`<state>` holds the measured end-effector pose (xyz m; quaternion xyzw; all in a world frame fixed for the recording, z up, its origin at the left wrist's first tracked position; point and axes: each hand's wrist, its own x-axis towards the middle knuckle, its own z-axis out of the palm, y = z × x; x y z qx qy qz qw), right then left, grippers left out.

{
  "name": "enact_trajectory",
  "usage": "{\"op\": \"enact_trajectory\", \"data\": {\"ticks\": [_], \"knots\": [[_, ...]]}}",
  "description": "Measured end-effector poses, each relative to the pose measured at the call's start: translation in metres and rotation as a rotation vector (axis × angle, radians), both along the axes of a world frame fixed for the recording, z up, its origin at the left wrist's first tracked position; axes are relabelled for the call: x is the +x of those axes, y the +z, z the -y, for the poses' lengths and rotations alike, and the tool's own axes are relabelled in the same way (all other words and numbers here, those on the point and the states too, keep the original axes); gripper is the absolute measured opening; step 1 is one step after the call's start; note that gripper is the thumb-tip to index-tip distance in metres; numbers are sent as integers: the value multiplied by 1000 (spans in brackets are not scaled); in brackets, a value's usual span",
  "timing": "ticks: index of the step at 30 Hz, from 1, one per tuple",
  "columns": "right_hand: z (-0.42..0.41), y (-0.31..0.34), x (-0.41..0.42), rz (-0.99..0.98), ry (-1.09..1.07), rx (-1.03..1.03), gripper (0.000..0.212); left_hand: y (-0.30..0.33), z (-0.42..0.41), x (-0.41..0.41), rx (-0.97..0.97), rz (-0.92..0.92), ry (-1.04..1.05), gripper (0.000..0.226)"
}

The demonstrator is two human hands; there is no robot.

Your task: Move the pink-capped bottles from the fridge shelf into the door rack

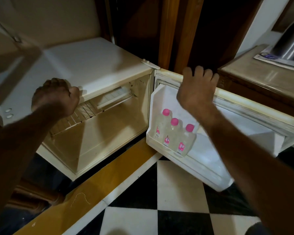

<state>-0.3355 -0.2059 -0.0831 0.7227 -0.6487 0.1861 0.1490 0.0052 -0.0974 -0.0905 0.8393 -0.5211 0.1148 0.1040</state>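
Right fingers [200,72] hooked over door [244,106] top, left hand [54,97] fisted on fridge [95,65]. Risk: a hard swing could topple three bottles [173,134] in rack [161,150].

The right hand [196,89] hides part of the fridge door's [244,106] top edge. Labels on the three pink-capped bottles [174,133] are too small to read. A metal flask [290,43] is cut off at the right edge
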Motion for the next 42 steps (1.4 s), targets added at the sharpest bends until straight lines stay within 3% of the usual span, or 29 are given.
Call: {"op": "enact_trajectory", "data": {"ticks": [3, 5, 9, 14, 20, 22, 27, 31, 34, 37, 39, 42], "knots": [[36, 22, -15, -123, 34, 384, 40, 2, -3, -4, -7, 44, -4, 74], [43, 33, -19, -237, 104, 398, 33, 4, -5, -6, 13, 82, -32, 86], [46, 61, -16, -247, 140, 506, 31, 11, -5, -7, 61, -4, 31, 61], [38, 64, -11, 182, 75, 775, 42, 10, -8, -8, 89, 56, 19, 75], [23, 54, 20, 488, 48, 1028, 29, 9, -8, -7, 145, 47, 25, 70], [18, 49, 36, 558, 64, 1039, 27, 9, -7, -4, 148, 32, 29, 71], [5, 34, 86, 755, 85, 1004, 43, 11, -2, 1, 199, -34, 56, 72], [0, 25, 125, 1036, 46, 912, 18, 16, 3, 5, 244, -95, 63, 71], [0, 19, 147, 1219, 11, 761, 17, 19, 8, 7, 303, -131, 61, 74], [0, 13, 157, 1233, -40, 681, 23, 12, 10, 11, 305, -100, 56, 75], [1, 14, 159, 1211, -60, 674, 18, 21, 11, 11, 288, -177, 71, 72], [-1, 31, 155, 1051, 12, 757, 26, 36, 0, -5, 301, -204, 54, 70]]}}
